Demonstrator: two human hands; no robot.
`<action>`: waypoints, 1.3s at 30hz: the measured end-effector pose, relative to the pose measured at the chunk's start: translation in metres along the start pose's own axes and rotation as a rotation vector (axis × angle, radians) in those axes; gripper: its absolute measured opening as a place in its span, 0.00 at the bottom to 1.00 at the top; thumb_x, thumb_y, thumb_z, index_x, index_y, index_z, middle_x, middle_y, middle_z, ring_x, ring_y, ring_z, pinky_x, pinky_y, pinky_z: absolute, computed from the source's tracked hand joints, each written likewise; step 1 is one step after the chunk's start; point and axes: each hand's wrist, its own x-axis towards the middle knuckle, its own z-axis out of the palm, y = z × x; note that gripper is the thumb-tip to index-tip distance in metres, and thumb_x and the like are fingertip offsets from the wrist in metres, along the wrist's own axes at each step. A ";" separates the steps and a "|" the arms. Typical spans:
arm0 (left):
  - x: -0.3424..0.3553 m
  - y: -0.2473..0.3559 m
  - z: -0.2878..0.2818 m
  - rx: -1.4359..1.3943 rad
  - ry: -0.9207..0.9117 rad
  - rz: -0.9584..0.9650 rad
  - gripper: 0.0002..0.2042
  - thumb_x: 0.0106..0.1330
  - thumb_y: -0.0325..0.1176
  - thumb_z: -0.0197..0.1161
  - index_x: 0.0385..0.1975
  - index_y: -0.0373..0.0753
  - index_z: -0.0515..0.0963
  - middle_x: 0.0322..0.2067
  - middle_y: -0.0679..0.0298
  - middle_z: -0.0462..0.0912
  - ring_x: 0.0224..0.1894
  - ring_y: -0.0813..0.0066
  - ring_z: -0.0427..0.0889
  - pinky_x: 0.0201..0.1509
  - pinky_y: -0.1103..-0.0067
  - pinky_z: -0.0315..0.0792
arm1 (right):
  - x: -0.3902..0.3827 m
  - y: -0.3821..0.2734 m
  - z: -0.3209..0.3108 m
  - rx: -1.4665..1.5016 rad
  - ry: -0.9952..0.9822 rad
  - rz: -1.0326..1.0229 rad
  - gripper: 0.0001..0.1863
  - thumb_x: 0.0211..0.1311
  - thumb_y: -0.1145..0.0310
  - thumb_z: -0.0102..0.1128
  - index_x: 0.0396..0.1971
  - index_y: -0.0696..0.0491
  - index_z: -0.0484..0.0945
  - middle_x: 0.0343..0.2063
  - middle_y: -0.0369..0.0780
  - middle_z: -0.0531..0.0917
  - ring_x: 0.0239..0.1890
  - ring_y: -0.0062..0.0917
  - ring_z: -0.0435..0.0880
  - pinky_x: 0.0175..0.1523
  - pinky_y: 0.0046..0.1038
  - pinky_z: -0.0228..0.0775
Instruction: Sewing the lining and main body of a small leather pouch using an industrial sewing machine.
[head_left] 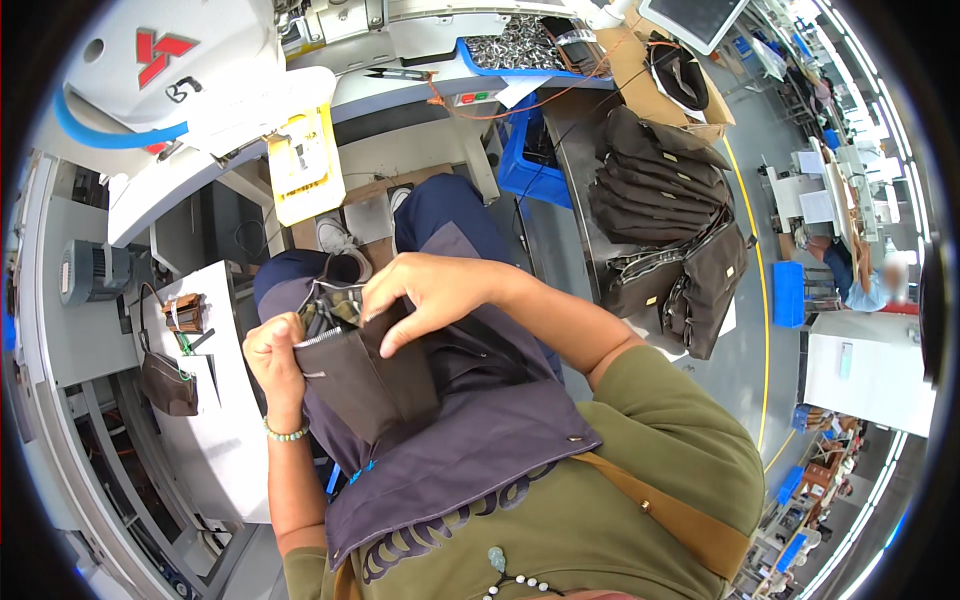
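Observation:
A dark brown zip bag (375, 380) rests on my lap over the grey apron (450, 480), its mouth tipped up and away from me. A patterned lining and a pale zipper edge show at the opening. At the left corner of the mouth, my left hand (272, 362) is closed on the rim, thumb against the zipper. My right hand (425, 295) reaches over the right side of the mouth. Its thumb lies along the outside, while the fingertips go inside the rim and are partly hidden.
Sewing machine (180, 60) and yellow plate (305, 165) stand ahead-left. Blue tray (500, 55) of metal parts lies ahead. Stacked dark bags (665, 185) fill the right bench, near a cardboard box (640, 80) and blue bin (530, 155). A small pouch (170, 385) lies on the left table.

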 end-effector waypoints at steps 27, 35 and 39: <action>0.010 -0.015 -0.017 -0.513 0.074 -0.043 0.25 0.76 0.53 0.58 0.22 0.45 0.59 0.15 0.74 0.54 0.19 0.83 0.49 0.26 0.78 0.49 | -0.141 0.042 -0.318 -1.503 1.263 1.021 0.16 0.57 0.56 0.68 0.36 0.53 0.88 0.36 0.48 0.89 0.41 0.47 0.88 0.46 0.48 0.79; 0.006 -0.021 -0.022 -0.514 -0.074 -0.089 0.25 0.73 0.56 0.60 0.23 0.46 0.60 0.17 0.75 0.53 0.19 0.83 0.49 0.27 0.80 0.50 | -0.144 0.060 -0.313 -1.398 1.345 0.916 0.12 0.58 0.55 0.67 0.32 0.48 0.88 0.34 0.43 0.89 0.40 0.42 0.88 0.44 0.45 0.79; 0.009 -0.029 -0.023 -0.639 0.015 -0.034 0.22 0.75 0.53 0.59 0.25 0.46 0.63 0.14 0.75 0.57 0.17 0.84 0.52 0.26 0.82 0.52 | -0.147 0.061 -0.314 -1.356 1.410 0.924 0.13 0.58 0.54 0.67 0.31 0.48 0.87 0.33 0.42 0.89 0.39 0.42 0.88 0.43 0.43 0.78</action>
